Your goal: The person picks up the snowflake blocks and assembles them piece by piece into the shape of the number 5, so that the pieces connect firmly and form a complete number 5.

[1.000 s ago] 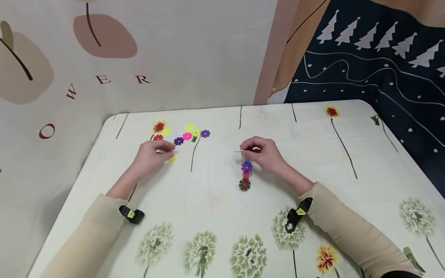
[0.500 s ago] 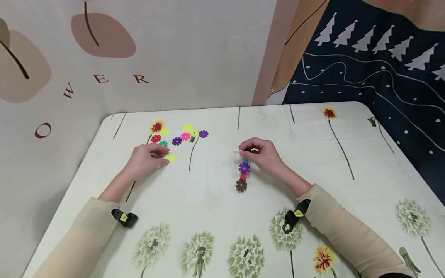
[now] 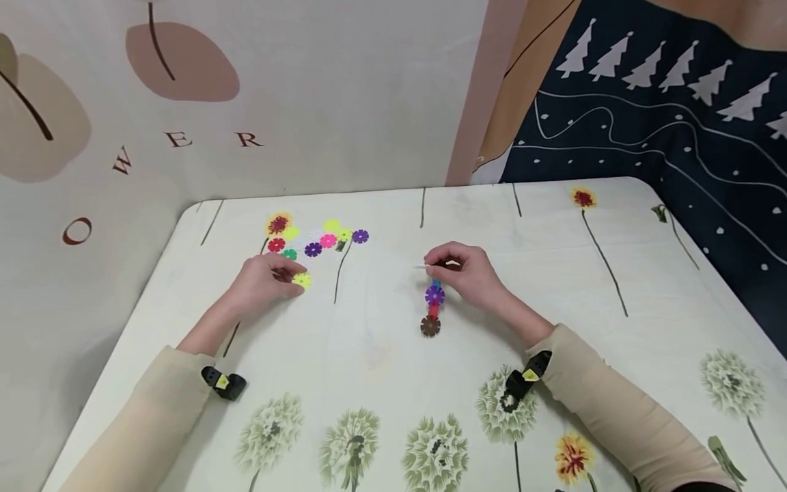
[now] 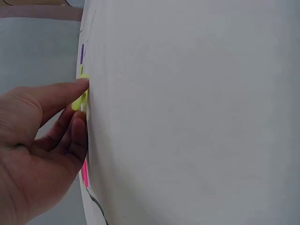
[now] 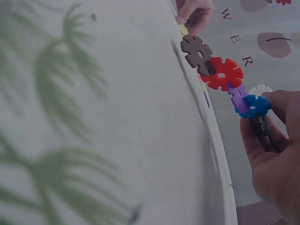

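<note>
While the right hand (image 3: 464, 273) keeps its grip pinched on the far end of a chain of notched plastic discs (image 3: 434, 296) in brown, red, purple, blue and white, the left hand (image 3: 263, 283) has thumb and finger closed on a round, notched yellow plastic disc (image 3: 301, 281). This one sits low at the flower-printed white tabletop (image 3: 375, 342), just nearer the person than small, loose, multicoloured plastic discs (image 3: 313, 249).

L hand (image 3: 261, 283) pinched betw. thumb (image 3: 290, 290) & fingertips (image 3: 298, 265), wrist (image 3: 212, 320) back & L of them; R hand (image 3: 468, 270) pinched too, R wrist (image 3: 521, 313) back & R of its fingers (image 3: 438, 254).
</note>
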{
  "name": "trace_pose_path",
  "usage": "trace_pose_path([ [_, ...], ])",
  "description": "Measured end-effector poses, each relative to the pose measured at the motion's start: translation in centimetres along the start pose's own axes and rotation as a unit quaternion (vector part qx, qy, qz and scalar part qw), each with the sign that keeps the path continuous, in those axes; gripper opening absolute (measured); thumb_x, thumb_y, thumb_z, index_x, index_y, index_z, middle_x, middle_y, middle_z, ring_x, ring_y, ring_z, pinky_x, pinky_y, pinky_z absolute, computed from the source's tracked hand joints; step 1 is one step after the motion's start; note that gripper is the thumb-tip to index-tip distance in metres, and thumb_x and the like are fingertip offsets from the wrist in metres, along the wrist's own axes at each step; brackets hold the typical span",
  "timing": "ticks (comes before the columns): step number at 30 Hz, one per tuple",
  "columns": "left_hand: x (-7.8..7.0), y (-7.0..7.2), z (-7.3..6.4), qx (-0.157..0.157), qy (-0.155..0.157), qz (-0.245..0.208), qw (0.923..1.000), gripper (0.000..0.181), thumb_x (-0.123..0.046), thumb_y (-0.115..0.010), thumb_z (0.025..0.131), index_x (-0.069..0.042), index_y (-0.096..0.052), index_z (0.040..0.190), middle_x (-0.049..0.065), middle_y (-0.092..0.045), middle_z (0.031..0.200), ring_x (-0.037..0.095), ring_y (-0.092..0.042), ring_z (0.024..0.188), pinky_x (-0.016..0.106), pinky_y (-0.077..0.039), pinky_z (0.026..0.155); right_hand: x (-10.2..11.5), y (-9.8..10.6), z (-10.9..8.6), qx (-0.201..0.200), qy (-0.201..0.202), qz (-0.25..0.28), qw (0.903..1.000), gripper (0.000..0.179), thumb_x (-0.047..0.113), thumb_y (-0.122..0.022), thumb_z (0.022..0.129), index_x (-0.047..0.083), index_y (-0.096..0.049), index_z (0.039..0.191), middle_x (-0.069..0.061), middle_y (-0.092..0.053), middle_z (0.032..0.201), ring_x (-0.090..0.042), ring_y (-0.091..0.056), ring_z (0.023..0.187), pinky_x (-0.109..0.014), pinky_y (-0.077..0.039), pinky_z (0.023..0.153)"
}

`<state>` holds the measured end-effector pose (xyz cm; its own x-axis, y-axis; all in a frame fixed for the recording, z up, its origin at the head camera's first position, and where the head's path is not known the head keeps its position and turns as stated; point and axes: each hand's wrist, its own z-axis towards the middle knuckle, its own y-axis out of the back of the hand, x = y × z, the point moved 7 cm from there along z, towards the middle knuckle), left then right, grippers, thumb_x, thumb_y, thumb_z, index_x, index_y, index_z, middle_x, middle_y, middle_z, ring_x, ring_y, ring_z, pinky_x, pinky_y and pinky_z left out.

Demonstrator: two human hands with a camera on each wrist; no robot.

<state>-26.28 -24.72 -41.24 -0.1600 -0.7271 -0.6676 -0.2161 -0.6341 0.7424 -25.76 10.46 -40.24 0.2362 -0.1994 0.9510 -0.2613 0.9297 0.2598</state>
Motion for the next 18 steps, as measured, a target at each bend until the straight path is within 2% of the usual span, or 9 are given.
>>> trace_pose_path([
  [4,-0.6,-0.8,0.3,0.025,-0.013,-0.004,0.9996,0.029,-0.002,-0.082,0.084,0.002,-0.076,0.112,0.01,-0.068,0.093,0.025,-0.059,0.085,0.026,-0.051,0.07,-0.1,0.2,0.2,0.002,-0.004,-0.007,1.0,0.01,-0.003,-0.073,0.093,-0.003,-0.073,0.103,-0.015,-0.07,0.106,-0.022,-0.065,0.094,-0.024,-0.057,0.082],
  [12,-2.6,-2.6,0.7,0.042,-0.028,-0.037,0.9981,0.019,-0.001,-0.078,0.089,0.0,-0.076,0.107,0.008,-0.07,0.09,0.023,-0.062,0.083,0.023,-0.053,0.068,-0.1,0.5,0.3,0.003,-0.006,-0.01,0.9999,0.011,-0.003,-0.073,0.093,-0.004,-0.073,0.103,-0.016,-0.07,0.107,-0.02,-0.065,0.093,-0.024,-0.057,0.082],
  [18,-5.5,-3.9,1.3,0.058,-0.023,-0.096,0.9934,0.02,-0.004,-0.075,0.093,-0.003,-0.075,0.113,0.008,-0.069,0.094,0.024,-0.065,0.081,0.029,-0.058,0.069,0.4,0.5,0.5,0.006,0.004,-0.018,0.9998,0.011,-0.002,-0.072,0.094,-0.003,-0.072,0.105,-0.015,-0.07,0.11,-0.022,-0.066,0.097,-0.025,-0.057,0.086],
])
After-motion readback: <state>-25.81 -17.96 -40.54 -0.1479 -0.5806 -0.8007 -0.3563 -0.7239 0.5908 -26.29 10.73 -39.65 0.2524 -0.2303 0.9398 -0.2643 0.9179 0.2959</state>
